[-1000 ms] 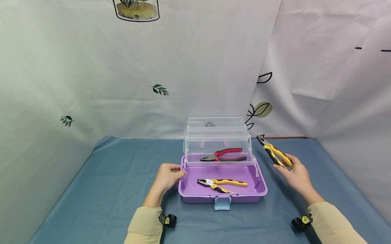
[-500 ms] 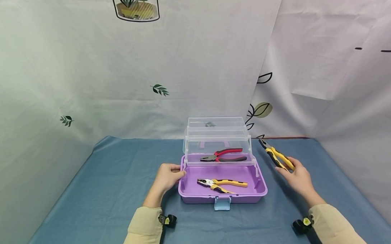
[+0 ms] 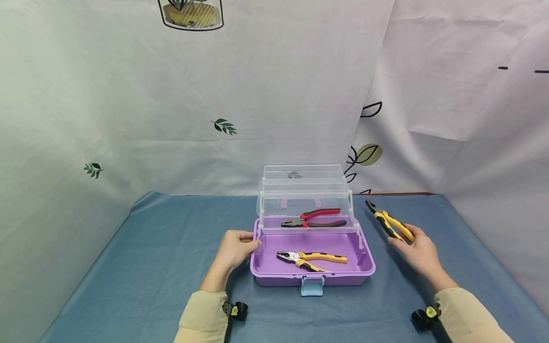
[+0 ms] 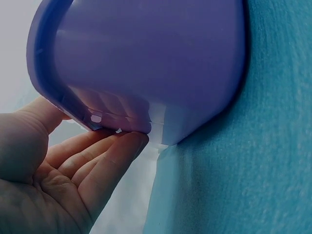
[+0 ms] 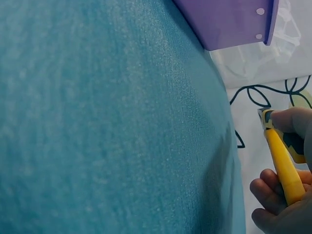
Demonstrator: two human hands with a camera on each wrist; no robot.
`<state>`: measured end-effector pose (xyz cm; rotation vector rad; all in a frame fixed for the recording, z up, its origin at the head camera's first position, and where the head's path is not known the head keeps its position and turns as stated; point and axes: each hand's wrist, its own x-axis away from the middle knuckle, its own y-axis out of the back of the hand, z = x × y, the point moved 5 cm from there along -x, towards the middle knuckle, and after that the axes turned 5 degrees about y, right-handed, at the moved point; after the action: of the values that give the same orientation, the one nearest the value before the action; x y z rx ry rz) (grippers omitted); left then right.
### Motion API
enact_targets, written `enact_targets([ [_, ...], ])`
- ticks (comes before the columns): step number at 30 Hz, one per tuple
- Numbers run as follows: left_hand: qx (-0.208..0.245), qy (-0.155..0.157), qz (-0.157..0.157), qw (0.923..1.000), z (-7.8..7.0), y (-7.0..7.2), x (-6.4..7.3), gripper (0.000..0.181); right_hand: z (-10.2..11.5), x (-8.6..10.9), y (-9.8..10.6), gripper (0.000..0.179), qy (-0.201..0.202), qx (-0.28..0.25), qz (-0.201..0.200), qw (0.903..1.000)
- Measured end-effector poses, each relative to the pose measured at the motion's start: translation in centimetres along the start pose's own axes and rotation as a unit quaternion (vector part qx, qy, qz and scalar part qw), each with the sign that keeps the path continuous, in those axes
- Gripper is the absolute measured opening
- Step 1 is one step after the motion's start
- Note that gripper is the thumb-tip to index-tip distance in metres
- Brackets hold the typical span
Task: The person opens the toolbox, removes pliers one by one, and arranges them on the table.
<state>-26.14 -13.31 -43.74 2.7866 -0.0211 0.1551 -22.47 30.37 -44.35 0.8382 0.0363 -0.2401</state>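
A purple toolbox (image 3: 269,281) with a raised clear lid stands on the blue cloth. At its left end my left hand (image 3: 233,250) grips the rim, thumb over the edge; the left wrist view shows those fingers (image 4: 114,161) against the outer wall. To the right of the box, my right hand (image 3: 420,249) holds yellow-and-black pliers (image 3: 385,220) by the handles, jaws pointing away and to the left, above the cloth. Another pair of yellow-and-black pliers (image 3: 323,256) lies on the box floor. Red-and-black pliers (image 3: 319,223) rest in the clear upper tray (image 3: 276,231).
A pale blue latch (image 3: 312,286) hangs open at the box's front. The blue cloth (image 3: 124,277) covers the table on both sides of it. Behind rises a white curtain (image 3: 271,81) printed with leaves.
My right hand and the pliers in it have come slightly lower and nearer, the pliers' jaws dipping a little. The left hand, the toolbox and the other pliers have stayed put.
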Motion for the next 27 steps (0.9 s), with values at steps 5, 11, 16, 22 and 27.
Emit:
enact_targets([
  [5,0.001,0.000,0.001,1.0000,0.0,0.0,0.0,0.026,-0.3,0.0,0.0,0.082,-0.006,0.005,0.007,0.9999],
  [11,-0.011,0.001,-0.003,0.9999,0.0,0.0,0.0,0.026,-0.7,-0.1,-0.1,0.081,-0.012,0.014,0.010,0.9998],
  [16,-0.016,0.002,-0.003,0.9999,0.2,0.0,-0.1,0.027,-0.9,-0.1,-0.1,0.082,-0.017,0.021,0.015,0.9995],
  [22,-0.016,0.000,-0.002,0.9999,0.3,0.0,-0.2,0.027,-1.1,-0.1,0.0,0.082,-0.025,0.026,0.023,0.9991],
  [27,-0.016,-0.005,-0.004,0.9998,0.2,0.0,-0.2,0.027,-1.2,-0.2,0.0,0.080,-0.031,0.031,0.024,0.9987],
])
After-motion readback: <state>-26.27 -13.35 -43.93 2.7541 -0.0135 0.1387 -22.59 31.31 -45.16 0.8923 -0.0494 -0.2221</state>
